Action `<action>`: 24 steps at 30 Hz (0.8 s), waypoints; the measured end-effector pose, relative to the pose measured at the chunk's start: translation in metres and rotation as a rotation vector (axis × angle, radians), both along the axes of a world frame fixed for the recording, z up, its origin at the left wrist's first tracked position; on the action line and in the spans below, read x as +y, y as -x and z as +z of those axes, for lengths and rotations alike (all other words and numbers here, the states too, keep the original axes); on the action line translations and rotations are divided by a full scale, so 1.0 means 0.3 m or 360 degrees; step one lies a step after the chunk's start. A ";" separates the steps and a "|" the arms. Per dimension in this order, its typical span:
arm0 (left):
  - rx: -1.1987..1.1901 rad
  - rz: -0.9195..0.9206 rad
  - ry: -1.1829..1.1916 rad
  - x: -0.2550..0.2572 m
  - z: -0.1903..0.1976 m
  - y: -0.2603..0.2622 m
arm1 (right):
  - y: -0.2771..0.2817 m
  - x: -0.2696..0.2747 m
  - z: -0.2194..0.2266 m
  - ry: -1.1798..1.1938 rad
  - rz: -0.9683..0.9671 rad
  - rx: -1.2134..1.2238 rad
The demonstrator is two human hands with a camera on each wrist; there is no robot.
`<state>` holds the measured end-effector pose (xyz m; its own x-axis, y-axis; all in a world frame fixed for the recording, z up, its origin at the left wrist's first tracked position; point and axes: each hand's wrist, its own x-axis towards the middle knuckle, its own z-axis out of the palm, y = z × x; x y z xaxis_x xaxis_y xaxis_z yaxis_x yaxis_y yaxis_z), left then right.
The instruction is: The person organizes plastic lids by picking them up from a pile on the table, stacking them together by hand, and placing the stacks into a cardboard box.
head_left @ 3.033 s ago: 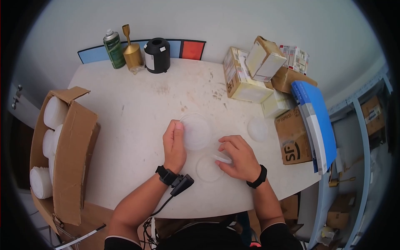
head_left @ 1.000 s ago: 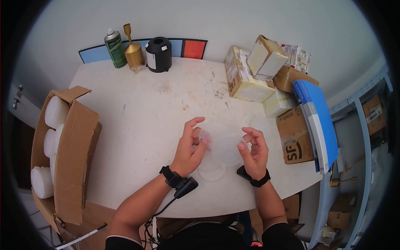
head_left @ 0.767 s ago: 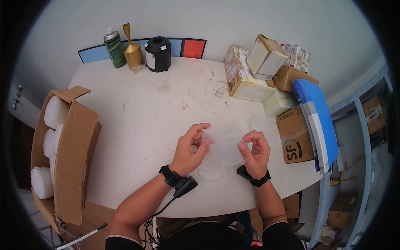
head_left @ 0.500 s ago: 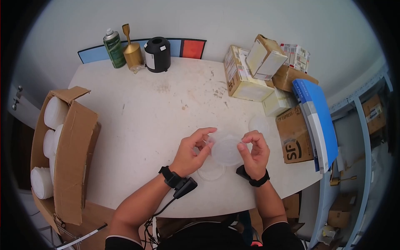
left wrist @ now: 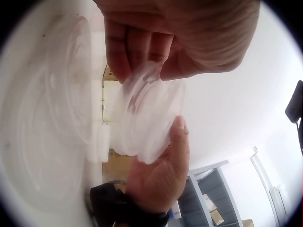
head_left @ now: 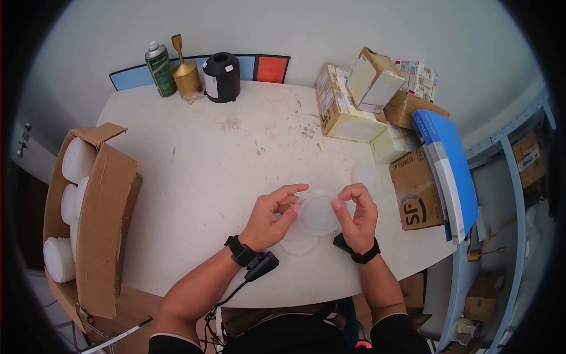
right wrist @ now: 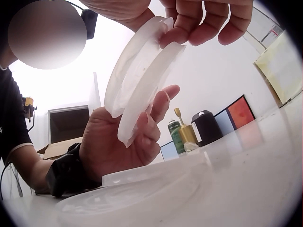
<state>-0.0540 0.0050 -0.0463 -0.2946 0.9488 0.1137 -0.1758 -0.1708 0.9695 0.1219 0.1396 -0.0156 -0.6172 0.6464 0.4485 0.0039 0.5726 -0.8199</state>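
Two round translucent plastic lids (head_left: 318,213) are held up between both hands over the table. In the right wrist view they stand tilted side by side, the nearer lid (right wrist: 147,94) apart from the farther lid (right wrist: 135,59) by a narrow gap. My left hand (head_left: 268,217) pinches at their left edge, its fingers bent. On the opposite edge, my right hand (head_left: 358,218) grips with thumb and fingers; one fingertip (right wrist: 174,37) reaches into the gap at the rims. Another clear lid (head_left: 299,244) lies flat on the table just below the hands.
A further translucent lid (head_left: 366,176) lies to the right. Cardboard boxes (head_left: 354,106) and a blue binder (head_left: 445,171) stand at right. An open carton (head_left: 109,224) with white tubs is at left. A spray can (head_left: 160,69), brass holder (head_left: 187,78) and black cylinder (head_left: 221,78) stand behind.
My left hand has moved right with its lid, and my right hand has lifted another from near the table lid. The two lids have come together and now overlap.
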 end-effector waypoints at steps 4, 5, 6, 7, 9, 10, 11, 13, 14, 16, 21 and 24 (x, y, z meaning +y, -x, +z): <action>0.0037 0.0066 0.0062 0.001 -0.012 0.008 | -0.002 -0.002 -0.002 -0.0085 -0.0007 -0.0007; 0.0000 0.0097 0.0048 0.002 -0.010 0.005 | -0.002 -0.006 0.001 -0.0109 0.0002 -0.0016; -0.0035 0.0129 0.0031 0.007 -0.006 0.000 | 0.001 -0.006 0.005 -0.0136 0.0012 -0.0023; -0.0072 0.0160 0.0017 0.008 -0.004 -0.003 | 0.005 -0.007 0.008 -0.0138 0.0026 -0.0017; -0.0104 0.0152 0.0025 0.008 -0.015 -0.002 | 0.005 -0.015 0.010 -0.0130 0.0049 -0.0011; -0.0117 0.0148 0.0025 0.010 -0.020 -0.001 | 0.002 -0.017 0.008 -0.0126 0.0061 -0.0011; -0.0119 0.0139 0.0034 0.011 -0.021 0.000 | 0.002 -0.015 0.009 -0.0128 0.0075 -0.0008; -0.0124 0.0126 0.0051 0.010 -0.022 0.002 | 0.008 -0.006 0.012 -0.0122 0.0086 0.0005; -0.0120 0.0101 0.0040 0.010 -0.024 0.002 | 0.008 -0.006 0.007 -0.0103 0.0075 0.0010; -0.0112 0.0039 0.0024 0.008 -0.025 -0.001 | -0.002 -0.018 -0.004 -0.0098 0.0030 0.0008; -0.0261 -0.0098 -0.0059 0.005 -0.019 -0.004 | 0.008 -0.018 -0.002 -0.0163 -0.0068 -0.0032; -0.0303 -0.0145 -0.0081 0.006 -0.019 -0.003 | 0.011 -0.022 0.003 -0.0225 -0.0101 -0.0045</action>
<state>-0.0531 0.0067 -0.0520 -0.2289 0.9670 0.1123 -0.3720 -0.1935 0.9079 0.1186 0.1331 -0.0146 -0.5908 0.6161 0.5209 0.0656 0.6801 -0.7301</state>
